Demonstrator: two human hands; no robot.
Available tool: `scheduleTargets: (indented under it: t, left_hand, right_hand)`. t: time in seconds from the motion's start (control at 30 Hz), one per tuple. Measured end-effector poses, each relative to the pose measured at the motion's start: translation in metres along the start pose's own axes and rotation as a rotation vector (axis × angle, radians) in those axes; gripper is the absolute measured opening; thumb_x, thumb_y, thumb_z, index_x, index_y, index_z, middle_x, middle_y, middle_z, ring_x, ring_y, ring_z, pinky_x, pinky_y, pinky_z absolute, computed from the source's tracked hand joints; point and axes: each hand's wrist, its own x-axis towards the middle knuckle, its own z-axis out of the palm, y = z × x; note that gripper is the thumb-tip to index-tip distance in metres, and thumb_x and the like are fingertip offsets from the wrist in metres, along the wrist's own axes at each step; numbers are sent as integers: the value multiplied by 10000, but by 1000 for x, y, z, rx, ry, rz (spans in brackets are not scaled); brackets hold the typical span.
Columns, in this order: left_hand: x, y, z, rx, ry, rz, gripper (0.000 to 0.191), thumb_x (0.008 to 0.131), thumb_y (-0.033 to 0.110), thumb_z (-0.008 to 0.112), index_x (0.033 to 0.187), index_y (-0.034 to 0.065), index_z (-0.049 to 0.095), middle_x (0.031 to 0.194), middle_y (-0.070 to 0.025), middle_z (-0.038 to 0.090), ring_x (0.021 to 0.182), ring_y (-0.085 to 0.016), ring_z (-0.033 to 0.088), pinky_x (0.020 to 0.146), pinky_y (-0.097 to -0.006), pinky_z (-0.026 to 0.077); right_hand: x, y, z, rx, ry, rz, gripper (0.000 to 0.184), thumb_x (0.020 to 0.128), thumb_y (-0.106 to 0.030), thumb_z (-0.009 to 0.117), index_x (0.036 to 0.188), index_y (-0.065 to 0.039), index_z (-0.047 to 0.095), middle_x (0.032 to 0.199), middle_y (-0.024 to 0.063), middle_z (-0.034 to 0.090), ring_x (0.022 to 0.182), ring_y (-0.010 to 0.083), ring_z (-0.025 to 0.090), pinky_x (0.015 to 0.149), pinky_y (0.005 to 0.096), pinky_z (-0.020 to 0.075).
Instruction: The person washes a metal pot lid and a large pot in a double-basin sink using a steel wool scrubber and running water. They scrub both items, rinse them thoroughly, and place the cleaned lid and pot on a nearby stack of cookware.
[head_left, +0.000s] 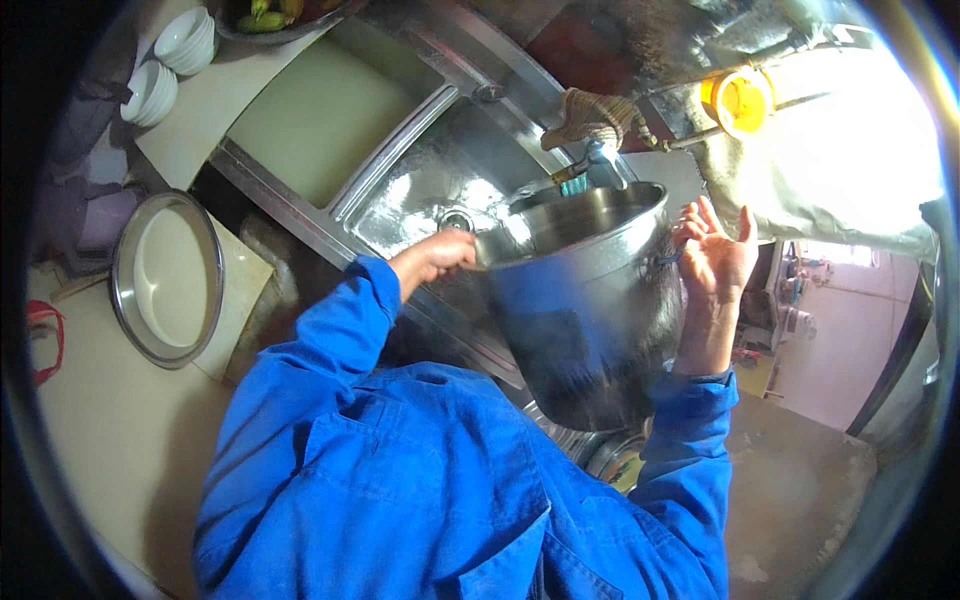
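Note:
A tall stainless steel pot (577, 322) leans over the front edge of the sink, its mouth under the faucet (604, 161). At the left side of its rim, my left hand (442, 253) is closed, gripping the pot there. My right hand (716, 255) is raised by the pot's right side, palm turned up and fingers apart. Whether that hand touches the pot is unclear. Behind the pot lies the shiny steel sink basin (420, 180) with its drain (454, 220). The pot's bottom inside is hidden from me.
Cloudy liquid fills the left sink basin (330, 112). To the left, a steel bowl (217, 300) holds pale liquid. Stacked white bowls (184, 43) stand farther back. A striped cloth (592, 116) hangs over the faucet. Metal dishes (619, 457) sit below the pot.

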Motion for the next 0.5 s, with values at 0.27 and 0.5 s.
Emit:
scheduleTargets:
  t: [0.27,0.5]
  left_hand:
    - [-105,125,-37,336,551,236,726,854,104,538,1541,-8,329,705,-103,606,408,-125,475,342,-302,333]
    - [-71,65,-38,847,1053,690,719,847,93,582,1525,43,346,999,-348,670,805,-495,663,774,-570,513]
  right_hand:
    - [7,13,-66,50,75,15,679,960,-573,543,1224,46,449,952,263,583,732,283,566,586,339,490]
    - [76,123,-170,48,112,152,635,943,-666,477,1007,-41,561,769,98,642,556,207,565,463,318,440]
